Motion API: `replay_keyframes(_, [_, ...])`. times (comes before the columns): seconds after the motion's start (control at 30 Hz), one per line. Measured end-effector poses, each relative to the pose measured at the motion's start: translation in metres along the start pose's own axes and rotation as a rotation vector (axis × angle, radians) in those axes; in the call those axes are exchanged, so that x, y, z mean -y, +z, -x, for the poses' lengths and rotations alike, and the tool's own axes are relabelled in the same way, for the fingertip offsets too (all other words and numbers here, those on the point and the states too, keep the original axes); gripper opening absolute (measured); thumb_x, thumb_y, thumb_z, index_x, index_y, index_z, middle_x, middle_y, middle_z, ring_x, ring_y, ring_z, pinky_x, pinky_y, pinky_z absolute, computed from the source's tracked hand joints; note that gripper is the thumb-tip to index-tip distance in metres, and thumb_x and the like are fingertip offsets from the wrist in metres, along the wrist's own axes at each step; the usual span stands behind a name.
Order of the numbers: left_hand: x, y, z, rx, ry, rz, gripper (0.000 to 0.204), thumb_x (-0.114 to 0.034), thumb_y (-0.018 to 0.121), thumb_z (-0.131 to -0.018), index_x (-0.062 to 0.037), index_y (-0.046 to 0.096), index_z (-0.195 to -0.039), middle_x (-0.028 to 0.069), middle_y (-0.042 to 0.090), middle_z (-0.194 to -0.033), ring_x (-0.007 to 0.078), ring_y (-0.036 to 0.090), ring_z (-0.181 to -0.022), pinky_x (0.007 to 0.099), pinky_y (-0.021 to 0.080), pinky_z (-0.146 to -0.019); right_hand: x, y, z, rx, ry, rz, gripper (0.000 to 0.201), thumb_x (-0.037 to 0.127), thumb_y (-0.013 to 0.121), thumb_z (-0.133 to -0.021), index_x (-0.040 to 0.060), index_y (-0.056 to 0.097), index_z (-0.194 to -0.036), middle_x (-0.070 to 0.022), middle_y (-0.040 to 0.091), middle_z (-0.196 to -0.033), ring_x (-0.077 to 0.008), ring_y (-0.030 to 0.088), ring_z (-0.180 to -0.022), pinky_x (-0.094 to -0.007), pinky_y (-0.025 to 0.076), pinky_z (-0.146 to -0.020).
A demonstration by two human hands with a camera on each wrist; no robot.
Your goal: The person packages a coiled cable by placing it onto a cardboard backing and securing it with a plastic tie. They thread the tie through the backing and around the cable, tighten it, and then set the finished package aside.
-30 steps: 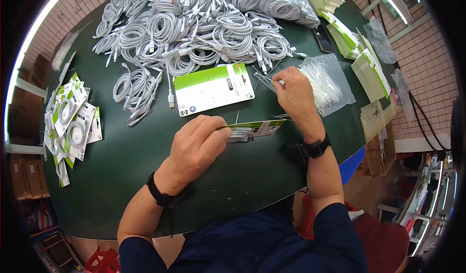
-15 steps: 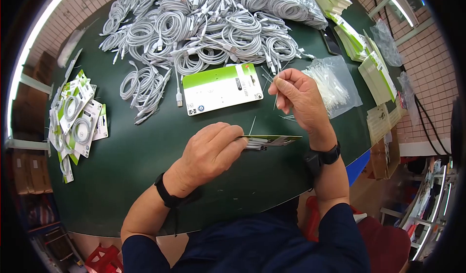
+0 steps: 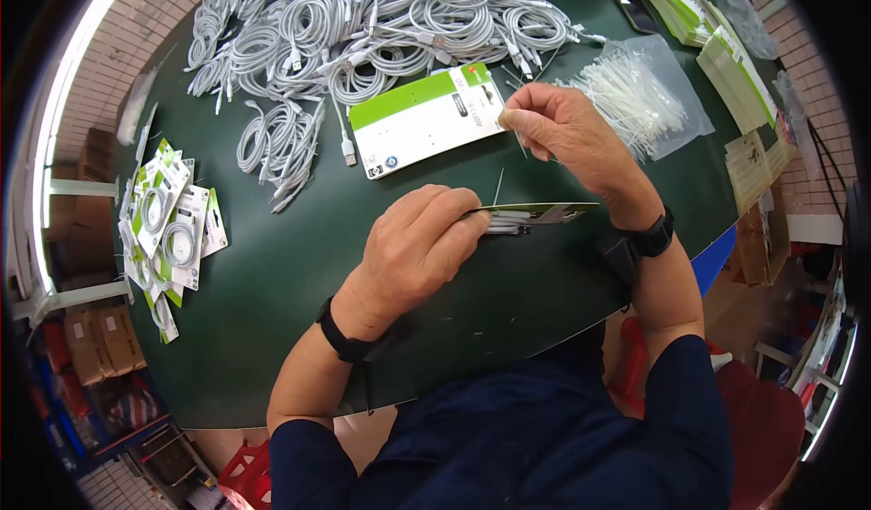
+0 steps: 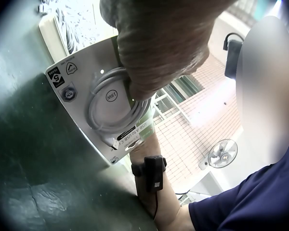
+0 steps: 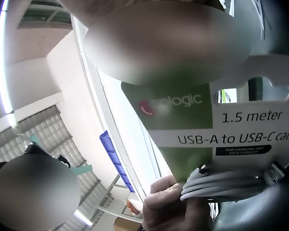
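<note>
My left hand (image 3: pixel 417 247) grips the end of a green and white packaging card (image 4: pixel 77 91), thumb and fingers on its two sides. A light grey USB cable (image 4: pixel 94 113) lies coiled against the card's face. In the head view the card is nearly edge-on, and a thin cable tie (image 3: pixel 500 185) sticks up behind it. Beyond it, my right hand (image 3: pixel 581 133) pinches another thin tie (image 3: pixel 522 145) between thumb and forefinger. Those fingertips overlap the right end of a flat card (image 3: pixel 408 133) on the table.
A large heap of coiled cables (image 3: pixel 318 24) fills the back of the table. A plastic bag of white cable ties (image 3: pixel 635 97) lies right of my right hand. Carded cables (image 3: pixel 186 201) are piled left; stacked cards (image 3: pixel 735 74) and a phone (image 3: pixel 635 9) lie back right.
My right hand has come up from the loose ties with one tie and moved left toward the flat card. The card in my left hand has turned more edge-on. The head view has shifted.
</note>
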State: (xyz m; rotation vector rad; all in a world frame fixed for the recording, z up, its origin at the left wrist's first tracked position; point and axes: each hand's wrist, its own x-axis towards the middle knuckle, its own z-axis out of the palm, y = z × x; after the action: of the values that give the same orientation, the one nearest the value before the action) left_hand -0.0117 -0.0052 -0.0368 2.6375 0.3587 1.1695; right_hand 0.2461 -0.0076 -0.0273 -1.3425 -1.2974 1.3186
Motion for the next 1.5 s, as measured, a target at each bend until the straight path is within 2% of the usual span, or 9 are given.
replay_keyframes(0.1, [0.000,0.000,-0.001,0.007,0.003,0.002,0.031,0.004,0.083,-0.071,-0.0010,0.070,-0.099,0.0118,0.069,-0.098,0.0283,0.070,-0.081,0.0364,0.059,-0.069,-0.001,0.006,0.001,0.001,-0.035,-0.067,0.019,0.020,0.070,-0.102,0.0014,0.072,-0.100,0.0006,0.068,-0.081,-0.0031,0.057,-0.068,-0.0185,0.046,-0.060])
replay_keyframes(0.13, [0.000,0.000,-0.001,0.011,0.003,0.004,0.031,0.004,0.083,-0.072,-0.0010,0.070,-0.099,0.0118,0.069,-0.098,0.0283,0.070,-0.081,0.0363,0.059,-0.069,-0.002,0.004,0.001,0.020,-0.029,-0.091,0.020,0.022,0.071,-0.102,0.0020,0.072,-0.101,-0.0002,0.070,-0.082,-0.0037,0.061,-0.072,-0.0182,0.048,-0.063])
replay_keyframes(0.27, [-0.001,-0.001,-0.002,0.031,-0.001,0.004,0.032,0.004,0.083,-0.072,-0.0016,0.071,-0.101,0.0117,0.069,-0.097,0.0284,0.070,-0.080,0.0361,0.058,-0.069,-0.013,0.004,-0.002,0.049,0.042,-0.344,0.018,0.019,0.073,-0.101,0.0018,0.070,-0.106,-0.0036,0.073,-0.093,-0.0065,0.070,-0.080,-0.0180,0.053,-0.068])
replay_keyframes(0.47, [-0.003,0.000,-0.003,0.032,-0.012,0.005,0.031,0.005,0.083,-0.071,-0.0021,0.071,-0.099,0.0114,0.069,-0.097,0.0286,0.070,-0.080,0.0363,0.058,-0.069,-0.019,0.010,-0.003,0.092,0.069,-0.371,0.018,0.017,0.074,-0.099,0.0011,0.070,-0.106,-0.0046,0.074,-0.095,-0.0081,0.073,-0.084,-0.0179,0.056,-0.071])
replay_keyframes(1.07, [-0.002,0.002,-0.002,0.023,-0.005,-0.001,0.029,0.001,0.081,-0.071,-0.0018,0.071,-0.098,0.0105,0.068,-0.096,0.0273,0.069,-0.079,0.0360,0.057,-0.067,-0.017,0.019,0.002,0.141,0.137,-0.283,0.013,0.011,0.076,-0.096,0.0007,0.069,-0.098,-0.0057,0.074,-0.089,-0.0094,0.074,-0.079,-0.0178,0.058,-0.069])
replay_keyframes(1.13, [0.000,0.005,-0.002,-0.003,0.013,-0.010,0.024,-0.005,0.077,-0.073,-0.0009,0.070,-0.095,0.0097,0.066,-0.095,0.0256,0.067,-0.078,0.0367,0.056,-0.067,-0.017,0.019,0.002,0.171,0.139,-0.250,0.014,0.012,0.076,-0.096,0.0007,0.070,-0.098,-0.0055,0.074,-0.088,-0.0086,0.072,-0.077,-0.0178,0.057,-0.068])
replay_keyframes(1.27, [-0.001,0.005,-0.003,-0.008,0.017,-0.016,0.024,-0.006,0.077,-0.073,-0.0011,0.070,-0.095,0.0094,0.066,-0.095,0.0249,0.067,-0.077,0.0360,0.055,-0.065,-0.018,0.017,0.000,0.347,0.052,-0.141,0.018,0.016,0.076,-0.096,0.0007,0.069,-0.102,-0.0043,0.073,-0.087,-0.0072,0.069,-0.073,-0.0182,0.054,-0.064])
replay_keyframes(1.37, [-0.002,0.005,-0.004,-0.008,0.014,-0.023,0.023,-0.005,0.077,-0.073,-0.0015,0.070,-0.094,0.0088,0.066,-0.095,0.0239,0.066,-0.076,0.0351,0.054,-0.064,-0.012,0.018,0.001,0.399,0.026,-0.181,0.020,0.018,0.076,-0.097,0.0016,0.069,-0.106,-0.0033,0.072,-0.085,-0.0066,0.068,-0.070,-0.0184,0.052,-0.061])
replay_keyframes(1.5, [-0.006,-0.001,-0.005,0.051,-0.016,-0.045,0.028,0.001,0.081,-0.070,-0.0022,0.071,-0.095,0.0088,0.069,-0.097,0.0242,0.067,-0.075,0.0339,0.054,-0.063,-0.006,0.014,0.004,0.344,0.124,-0.319,0.022,0.023,0.070,-0.101,0.0026,0.070,-0.111,-0.0035,0.072,-0.083,-0.0057,0.065,-0.066,-0.0183,0.050,-0.060])
